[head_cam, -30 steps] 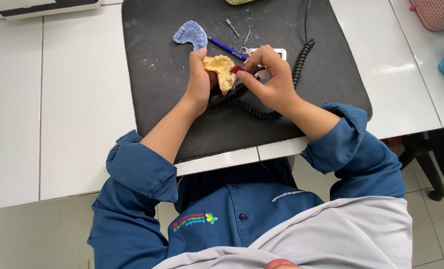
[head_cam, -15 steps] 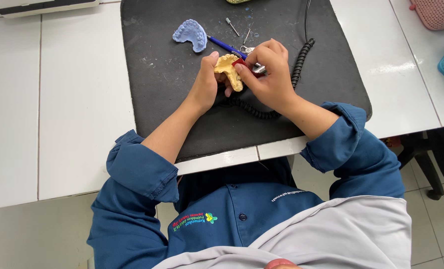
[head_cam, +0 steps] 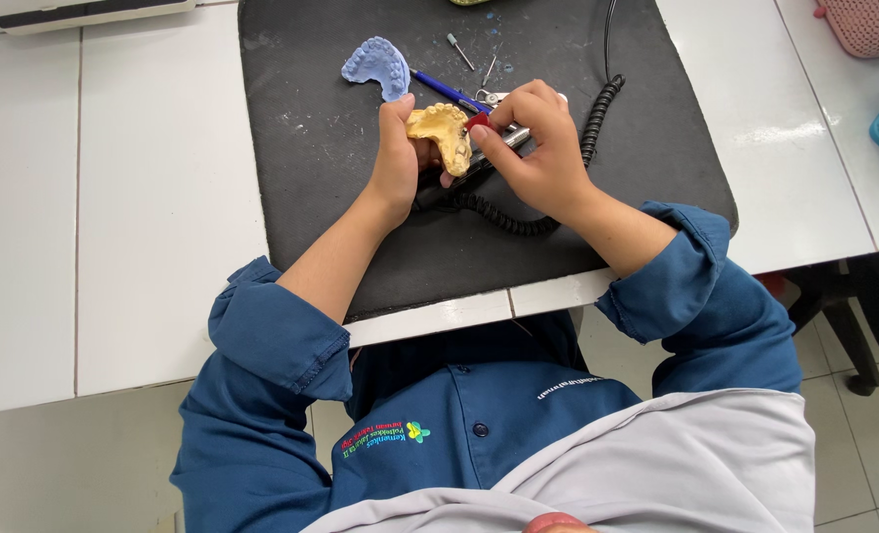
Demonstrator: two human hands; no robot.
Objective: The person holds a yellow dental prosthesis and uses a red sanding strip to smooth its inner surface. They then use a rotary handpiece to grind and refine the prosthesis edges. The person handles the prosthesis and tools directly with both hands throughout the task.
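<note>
Barely shifted since a moment ago, both hands stay raised over the black mat (head_cam: pixel 360 227) near the desk's (head_cam: pixel 143 197) front edge. Left hand (head_cam: pixel 400 158), fingers clamped on the yellow dental cast (head_cam: pixel 441 130); right hand (head_cam: pixel 538 148), fingers pinched around the handpiece (head_cam: pixel 503 143), its coiled cord (head_cam: pixel 518 222) looping below. Further back, a blue impression (head_cam: pixel 375 67) and a blue pen (head_cam: pixel 447 91) lie on the mat.

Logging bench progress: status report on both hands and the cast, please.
Left hand grips yellow dental cast. Right hand holds handpiece with red tip against it. Coiled cord beside; nothing obstructing.
</note>
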